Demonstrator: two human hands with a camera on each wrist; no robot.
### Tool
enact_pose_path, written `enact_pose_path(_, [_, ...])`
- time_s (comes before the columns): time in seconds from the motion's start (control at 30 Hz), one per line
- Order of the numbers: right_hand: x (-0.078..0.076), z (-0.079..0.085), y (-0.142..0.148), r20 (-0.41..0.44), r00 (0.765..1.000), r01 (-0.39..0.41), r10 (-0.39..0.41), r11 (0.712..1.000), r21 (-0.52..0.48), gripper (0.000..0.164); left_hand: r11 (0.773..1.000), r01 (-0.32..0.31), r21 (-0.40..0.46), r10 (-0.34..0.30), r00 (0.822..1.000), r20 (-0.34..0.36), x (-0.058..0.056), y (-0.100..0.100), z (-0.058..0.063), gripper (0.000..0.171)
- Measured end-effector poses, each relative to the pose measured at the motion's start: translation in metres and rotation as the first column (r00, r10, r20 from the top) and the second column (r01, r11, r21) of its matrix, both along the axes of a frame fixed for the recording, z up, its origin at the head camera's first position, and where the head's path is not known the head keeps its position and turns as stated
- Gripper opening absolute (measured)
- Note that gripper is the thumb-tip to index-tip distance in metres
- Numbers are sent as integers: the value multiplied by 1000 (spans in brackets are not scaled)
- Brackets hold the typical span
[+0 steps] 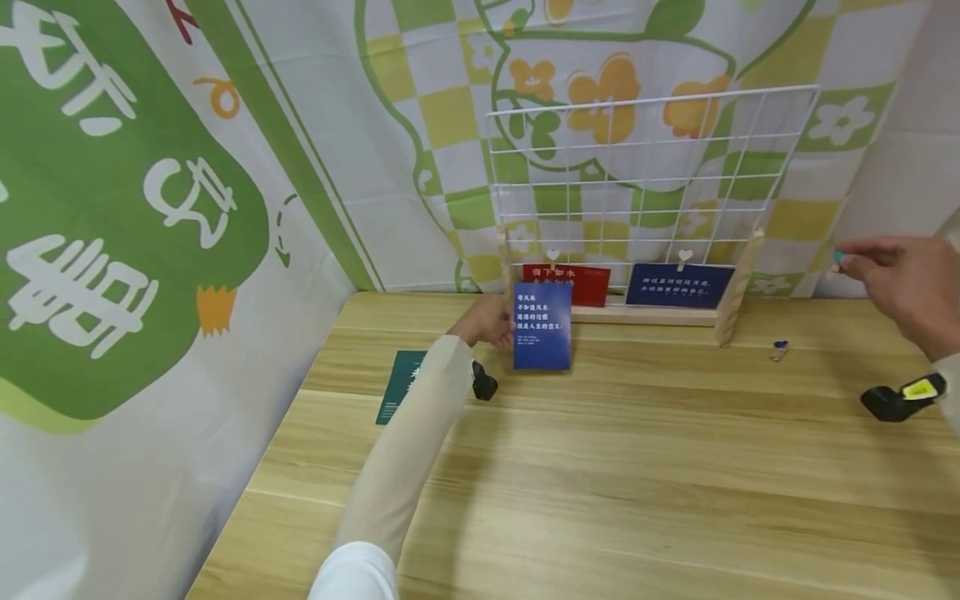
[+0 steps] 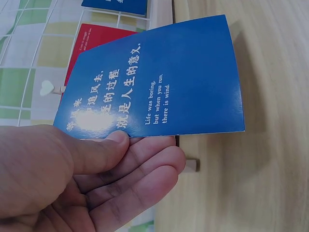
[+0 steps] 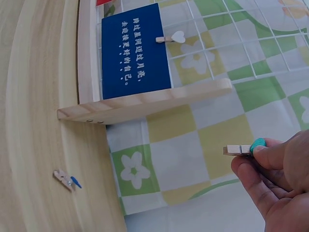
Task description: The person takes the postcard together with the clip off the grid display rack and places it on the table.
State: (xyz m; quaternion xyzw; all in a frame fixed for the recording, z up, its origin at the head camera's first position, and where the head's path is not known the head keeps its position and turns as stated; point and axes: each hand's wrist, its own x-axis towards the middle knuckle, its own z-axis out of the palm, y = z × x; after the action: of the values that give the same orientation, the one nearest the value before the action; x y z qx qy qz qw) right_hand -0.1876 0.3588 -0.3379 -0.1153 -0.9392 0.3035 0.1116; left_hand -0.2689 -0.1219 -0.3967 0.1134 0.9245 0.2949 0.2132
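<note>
You are holding the blue card in your left grip, thumb on its printed face and fingers behind one long edge, and it is standing upright in front of the left part of the rack, overlapping the red card in the head view. In your right grip you are pinching a teal peg between thumb and fingers, to the right of the rack and well apart from the blue card. You appear to be readying a card and a peg for hanging, with neither of them attached yet; the next move is probably calling for laying the card's top edge against a wire and squeezing the peg over both, without covering what is already hanging. No box or tray is showing; the rack is doing the carrying, its white grid standing in a wooden base. Along its lower part the red card is hanging on the left and the navy card on the right, white heart pegs fastening their top edges. Farther out, a blue peg is lying on the bench near the rack's right foot, and a green card is lying to the left, partly hidden by your left sleeve. Behind the rack, a patterned cloth is hanging.
</note>
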Motion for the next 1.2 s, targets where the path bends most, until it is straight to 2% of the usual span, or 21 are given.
enact_pose_path(0.47, [4,-23,15,29,1000,9,-8,999,-50,38,998,7,-57,-3,998,63,6,-18,-15,19])
enact_pose_path(0.77, [5,-35,21,60,998,29,-24,996,-83,42,995,3,-95,4,997,80,8,-23,-22,19])
enact_pose_path(1.03, [7,-46,23,86,996,39,-30,993,-112,43,996,-28,-82,38,991,132,10,-27,-27,18])
enact_pose_path(1.2, [7,-55,27,128,991,50,-43,997,-54,44,995,-16,-94,29,991,131,13,-30,-30,19])
